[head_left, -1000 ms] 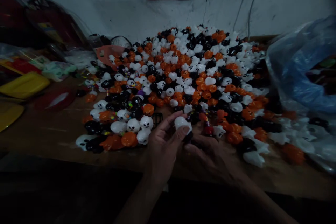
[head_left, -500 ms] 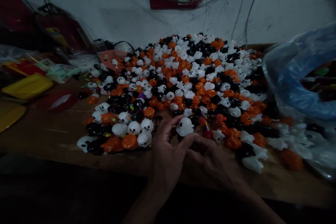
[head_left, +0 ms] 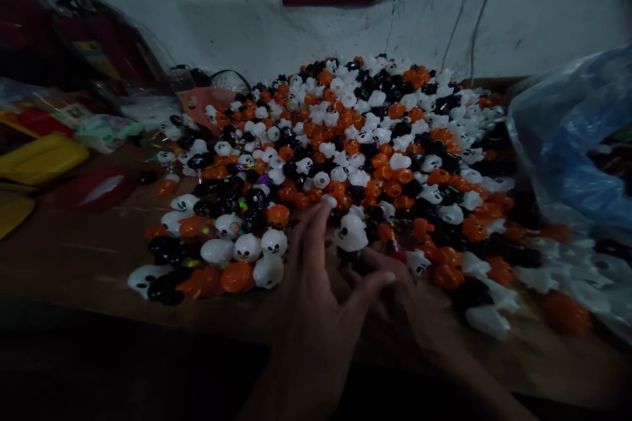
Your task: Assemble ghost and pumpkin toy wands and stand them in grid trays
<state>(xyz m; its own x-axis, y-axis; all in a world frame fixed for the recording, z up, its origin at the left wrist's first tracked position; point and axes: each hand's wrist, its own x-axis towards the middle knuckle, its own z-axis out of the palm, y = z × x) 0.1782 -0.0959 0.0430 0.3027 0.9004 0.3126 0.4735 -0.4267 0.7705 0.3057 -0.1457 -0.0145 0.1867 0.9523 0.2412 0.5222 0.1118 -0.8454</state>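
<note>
Ghost [head_left: 351,231]: white, faced, glossy, a black base [head_left: 353,255] beneath it. Held up over the near part of the table [head_left: 99,253], nearly upright.

Right hand [head_left: 402,293]: fingers closed in on the black base, from the right and below; exact finger contact partly hidden behind the other thumb. Left hand [head_left: 318,299]: opened wide, fingers straight, thumb spread away; ghost stands in the gap, no grasp visible.

Handling, by judgement: looks like hollow moulded plastic, so light, fairly stiff, maybe giving a little under a squeeze. Shine and round crown suggest a slippery top; better hold is low, on the base, or a pinch across both sides. Unlikely to break; printed face could scuff.

Left of the hands: finished-looking cluster [head_left: 247,248], white, orange, black, closely set. Beyond: big mixed heap [head_left: 340,122] up near the wall [head_left: 237,20]. Far right: clear-blue bag [head_left: 557,145].
</note>
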